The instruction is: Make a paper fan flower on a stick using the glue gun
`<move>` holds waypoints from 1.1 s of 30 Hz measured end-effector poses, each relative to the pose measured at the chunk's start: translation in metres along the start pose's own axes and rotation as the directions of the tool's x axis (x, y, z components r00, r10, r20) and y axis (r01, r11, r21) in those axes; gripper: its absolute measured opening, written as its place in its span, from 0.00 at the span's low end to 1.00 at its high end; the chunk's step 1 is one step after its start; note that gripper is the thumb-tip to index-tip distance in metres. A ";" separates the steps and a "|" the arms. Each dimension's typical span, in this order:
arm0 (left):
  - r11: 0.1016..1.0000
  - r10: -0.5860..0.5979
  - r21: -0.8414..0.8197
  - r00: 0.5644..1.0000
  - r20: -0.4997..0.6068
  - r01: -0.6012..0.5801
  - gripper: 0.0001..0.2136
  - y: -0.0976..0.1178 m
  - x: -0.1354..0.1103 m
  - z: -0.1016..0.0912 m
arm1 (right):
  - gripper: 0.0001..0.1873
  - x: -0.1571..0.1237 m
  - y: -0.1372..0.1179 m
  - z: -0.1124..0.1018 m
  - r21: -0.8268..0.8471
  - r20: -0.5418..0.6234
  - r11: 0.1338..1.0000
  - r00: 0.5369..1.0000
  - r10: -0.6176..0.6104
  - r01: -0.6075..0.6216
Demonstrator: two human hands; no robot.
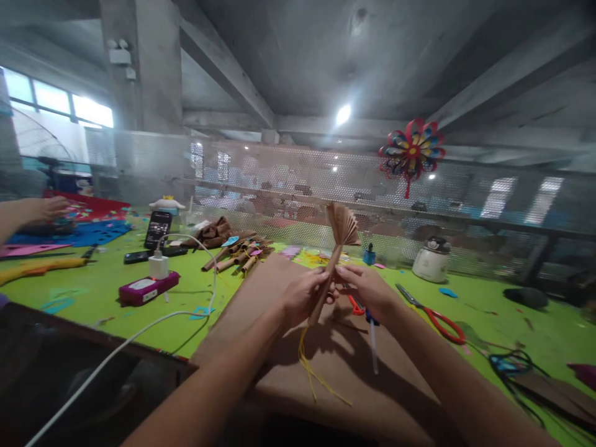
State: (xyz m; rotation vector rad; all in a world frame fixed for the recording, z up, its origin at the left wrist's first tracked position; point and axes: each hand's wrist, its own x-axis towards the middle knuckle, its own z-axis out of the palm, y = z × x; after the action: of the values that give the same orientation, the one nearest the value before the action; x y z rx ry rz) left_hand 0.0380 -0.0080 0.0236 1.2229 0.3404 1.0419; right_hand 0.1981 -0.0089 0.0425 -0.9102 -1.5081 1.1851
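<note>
A brown paper fan (343, 228) stands upright, leaning slightly right, its pleated top spread over a rolled paper handle. My left hand (302, 297) is wrapped round the handle's lower part. From the other side, my right hand (370, 288) pinches the handle just below the pleats, with its thumb and forefinger against the paper. Yellow string (303, 354) dangles from the handle's bottom end. Beneath both hands lies a brown sheet (288, 366). A blue thing with a clear stick (374, 347) and a small red-orange tool (356, 304) lie by my right hand, partly hidden.
Orange-handled scissors (444, 323) lie on the green table (261, 298) at right, before a white jar (432, 259). Rolled brown paper pieces (239, 254) are piled behind. A white cable (139, 332) runs from a charger (158, 266). Another person's hand (44, 210) is at far left.
</note>
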 end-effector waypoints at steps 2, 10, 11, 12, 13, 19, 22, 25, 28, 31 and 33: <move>1.000 -0.017 -0.002 0.999 0.041 0.017 0.13 -0.001 -0.001 0.000 | 0.17 0.003 0.004 0.006 0.096 0.062 0.995 0.998 -0.033 0.027; 0.973 -0.230 0.068 0.930 0.286 0.219 0.14 -0.004 -0.004 -0.004 | 0.15 0.001 0.011 0.000 0.395 -0.001 0.918 0.999 -0.033 0.030; 0.969 -0.245 0.083 0.920 0.305 0.231 0.14 -0.004 -0.004 -0.004 | 0.14 0.001 0.011 -0.003 0.418 -0.011 0.908 0.999 -0.040 0.041; 0.967 -0.255 0.095 0.915 0.313 0.237 0.13 -0.004 -0.005 -0.003 | 0.13 0.001 0.011 -0.005 0.433 -0.011 0.900 0.999 -0.041 0.042; 0.965 -0.261 0.106 0.914 0.310 0.240 0.13 -0.005 -0.005 -0.003 | 0.13 0.001 0.011 -0.006 0.441 -0.006 0.897 0.999 -0.038 0.036; 0.967 -0.196 0.205 0.954 0.228 0.150 0.14 -0.015 -0.001 -0.001 | 0.16 0.002 0.017 -0.003 0.403 -0.064 0.910 0.995 -0.074 0.094; 0.967 -0.138 0.236 0.972 0.191 0.091 0.16 -0.018 0.001 0.000 | 0.17 0.001 0.018 0.004 0.372 -0.148 0.914 0.982 -0.113 0.161; 0.958 -0.107 0.279 0.983 0.146 0.063 0.16 -0.021 0.002 0.001 | 0.16 0.002 0.018 0.014 0.340 -0.277 0.913 0.952 -0.132 0.226; 0.953 -0.088 0.299 0.990 0.111 0.051 0.14 -0.024 0.003 0.001 | 0.16 0.005 0.020 0.022 0.303 -0.392 0.916 0.910 -0.131 0.263; 0.962 -0.083 0.269 0.990 0.116 0.050 0.13 -0.024 0.004 0.001 | 0.16 0.009 0.024 0.025 0.300 -0.426 0.912 0.895 -0.133 0.278; 0.973 -0.106 0.216 0.986 0.125 0.077 0.14 -0.022 0.003 0.002 | 0.16 0.010 0.026 0.024 0.324 -0.425 0.906 0.897 -0.119 0.274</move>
State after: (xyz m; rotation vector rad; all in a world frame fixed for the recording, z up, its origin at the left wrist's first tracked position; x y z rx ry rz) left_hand 0.0513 -0.0065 0.0057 1.4471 0.4051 0.8534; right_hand 0.1717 0.0010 0.0189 -0.6628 -0.9731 1.0159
